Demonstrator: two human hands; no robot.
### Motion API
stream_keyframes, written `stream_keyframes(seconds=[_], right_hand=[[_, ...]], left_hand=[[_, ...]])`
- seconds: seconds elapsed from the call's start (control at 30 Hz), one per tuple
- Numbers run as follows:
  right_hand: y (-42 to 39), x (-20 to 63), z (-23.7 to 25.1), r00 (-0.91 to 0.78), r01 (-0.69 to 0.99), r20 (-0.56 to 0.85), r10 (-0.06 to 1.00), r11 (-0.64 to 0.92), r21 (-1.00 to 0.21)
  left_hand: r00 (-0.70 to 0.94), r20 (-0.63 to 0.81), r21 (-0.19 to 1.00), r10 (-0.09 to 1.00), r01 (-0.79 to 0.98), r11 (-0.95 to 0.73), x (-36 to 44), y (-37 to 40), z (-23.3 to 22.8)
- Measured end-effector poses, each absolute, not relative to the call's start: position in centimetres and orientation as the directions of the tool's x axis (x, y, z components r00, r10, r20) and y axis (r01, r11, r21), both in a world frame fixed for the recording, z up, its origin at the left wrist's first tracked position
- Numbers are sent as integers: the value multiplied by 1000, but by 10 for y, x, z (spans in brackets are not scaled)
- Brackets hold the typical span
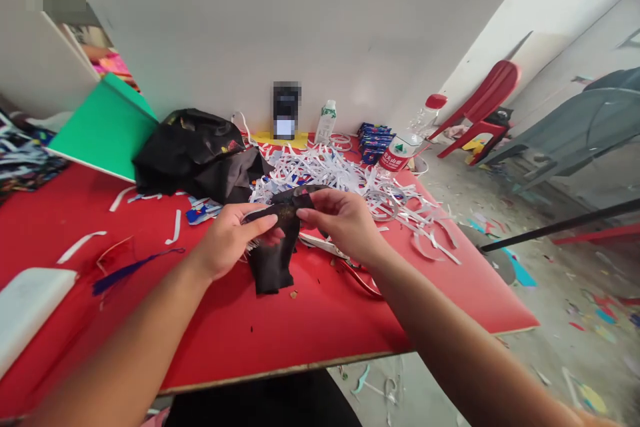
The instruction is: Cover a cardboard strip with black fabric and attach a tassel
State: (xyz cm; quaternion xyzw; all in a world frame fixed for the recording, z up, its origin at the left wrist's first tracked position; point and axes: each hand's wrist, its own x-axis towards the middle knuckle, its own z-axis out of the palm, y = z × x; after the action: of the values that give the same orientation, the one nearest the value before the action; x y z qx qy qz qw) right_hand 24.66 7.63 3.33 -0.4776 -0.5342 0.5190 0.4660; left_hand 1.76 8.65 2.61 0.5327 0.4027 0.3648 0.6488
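Note:
Between both hands, above the red tabletop (pixel 320 340), a piece of black fabric (pixel 273 260) is stretched, with part of it hanging down. My left hand (pixel 235 237) pinches its left end between thumb and fingers. At the other end my right hand (pixel 345 220) is closed on the fabric, thumb toward the front. A faint gold pattern shows on the stretch between them. Just beneath my right hand lie scissors (pixel 325 245), partly covered, with a red handle. Behind the hands is a heap of white paper strips (pixel 320 170).
A larger black cloth (pixel 185 153) lies back left beside a green board (pixel 105 127). A white bottle (pixel 326 121), a stack of blue packets (pixel 375 142) and a red-capped water bottle (pixel 405 143) stand at the back. A purple tassel (pixel 125 273) lies left. Red chair (pixel 480 107) beyond the table.

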Motion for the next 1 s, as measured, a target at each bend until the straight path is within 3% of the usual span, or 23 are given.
stream_keyframes(seconds=[0.1, 0.2, 0.33, 0.57, 1.0], right_hand=[[91, 238, 12, -61, -74, 43, 997, 38, -997], [92, 239, 1, -78, -8, 167, 983, 167, -986], [90, 240, -4, 64, 139, 404, 913, 392, -909], [86, 236, -11, 57, 263, 583, 811, 551, -792], [80, 230, -9, 152, 275, 410, 899, 360, -891]], left_hand=[[455, -231, 973, 860, 114, 201, 23, 88, 33], [504, -286, 958, 815, 121, 261, 34, 94, 36], [523, -219, 974, 824, 70, 214, 52, 103, 29], [481, -75, 994, 873, -37, 106, 63, 93, 3], [471, -34, 997, 882, -42, 61, 73, 83, -12]])
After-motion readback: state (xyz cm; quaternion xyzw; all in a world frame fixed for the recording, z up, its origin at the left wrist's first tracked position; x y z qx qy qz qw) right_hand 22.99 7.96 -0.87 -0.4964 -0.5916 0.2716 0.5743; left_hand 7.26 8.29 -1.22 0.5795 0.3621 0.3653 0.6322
